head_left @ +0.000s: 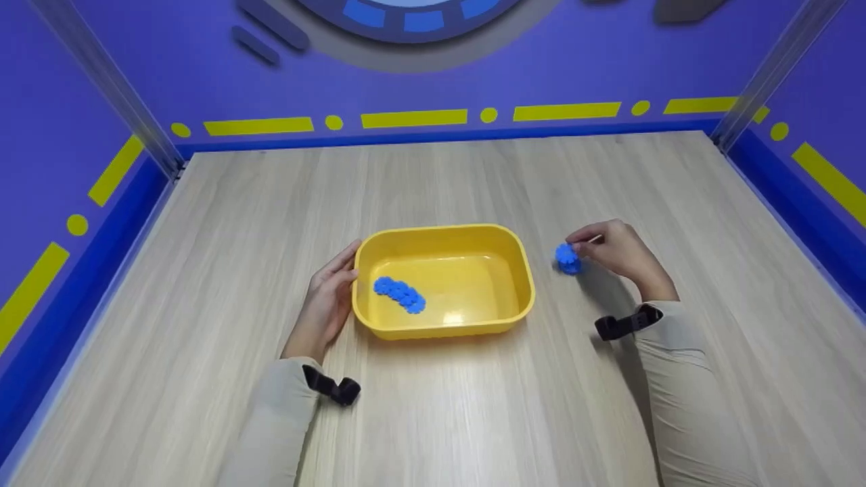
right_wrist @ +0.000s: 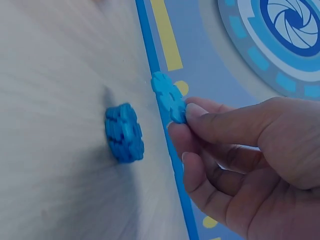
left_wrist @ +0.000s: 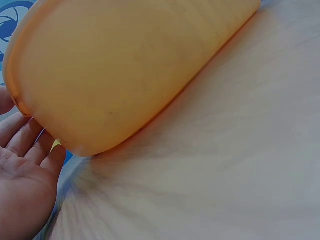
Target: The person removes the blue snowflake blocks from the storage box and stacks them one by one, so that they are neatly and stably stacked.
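My left hand (head_left: 328, 294) rests at the left end of a yellow plastic tub (head_left: 443, 331). Its straight fingers lie against the outer wall and the thumb is at the rim; in the left wrist view the fingertips pass behind the wall (left_wrist: 125, 75). Inside the tub, toward its left end, several blue flower-shaped discs (head_left: 399, 293) overlap in a row. To the right of the tub, my right hand (head_left: 616, 250) pinches one blue flower-shaped disc (right_wrist: 169, 97) between thumb and forefinger. Beside that disc, a short stack of similar blue discs (right_wrist: 124, 133) sits on the table.
The pale wood-grain table (head_left: 446, 419) carries the tub and stack. Purple panels (head_left: 433, 88) with yellow dashes and dots stand along the back and sides. A black strap with a small camera (head_left: 331, 385) sits on the left sleeve, another strap (head_left: 629, 323) on the right.
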Motion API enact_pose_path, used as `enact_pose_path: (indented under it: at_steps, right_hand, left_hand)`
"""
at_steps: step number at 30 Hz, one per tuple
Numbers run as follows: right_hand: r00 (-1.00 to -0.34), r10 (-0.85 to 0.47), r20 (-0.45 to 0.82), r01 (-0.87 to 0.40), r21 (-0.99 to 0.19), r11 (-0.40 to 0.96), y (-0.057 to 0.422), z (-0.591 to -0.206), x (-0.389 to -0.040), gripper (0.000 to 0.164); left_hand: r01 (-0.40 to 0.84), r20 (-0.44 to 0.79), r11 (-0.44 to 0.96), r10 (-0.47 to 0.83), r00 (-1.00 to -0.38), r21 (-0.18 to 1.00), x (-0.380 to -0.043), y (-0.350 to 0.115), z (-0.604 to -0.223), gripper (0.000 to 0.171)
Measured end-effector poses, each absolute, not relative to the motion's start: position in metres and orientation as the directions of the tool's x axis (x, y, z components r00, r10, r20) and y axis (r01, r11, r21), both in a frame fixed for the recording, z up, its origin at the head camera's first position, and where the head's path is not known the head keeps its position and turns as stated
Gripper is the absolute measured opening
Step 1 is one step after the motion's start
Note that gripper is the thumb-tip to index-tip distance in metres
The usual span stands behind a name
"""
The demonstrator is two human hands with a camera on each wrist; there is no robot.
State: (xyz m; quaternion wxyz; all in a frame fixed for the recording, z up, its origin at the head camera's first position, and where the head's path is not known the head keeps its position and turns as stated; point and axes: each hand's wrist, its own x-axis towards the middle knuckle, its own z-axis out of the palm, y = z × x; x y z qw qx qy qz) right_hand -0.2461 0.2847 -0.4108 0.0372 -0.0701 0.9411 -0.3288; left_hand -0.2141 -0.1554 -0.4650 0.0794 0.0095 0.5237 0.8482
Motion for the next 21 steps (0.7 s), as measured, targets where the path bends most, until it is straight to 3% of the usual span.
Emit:
enact_pose_path:
  at_steps: [21]
  right_hand:
    - [-0.982, -0.115, -0.152, 0.003, -0.614, 0.789, 0.2920, -0.4161, -0.2455, 0.025]
  left_hand:
    - [-0.118, -0.066, -0.444, 0.133, -0.989, 0.888, -0.2131, -0.1542, -0.4635, 0.057]
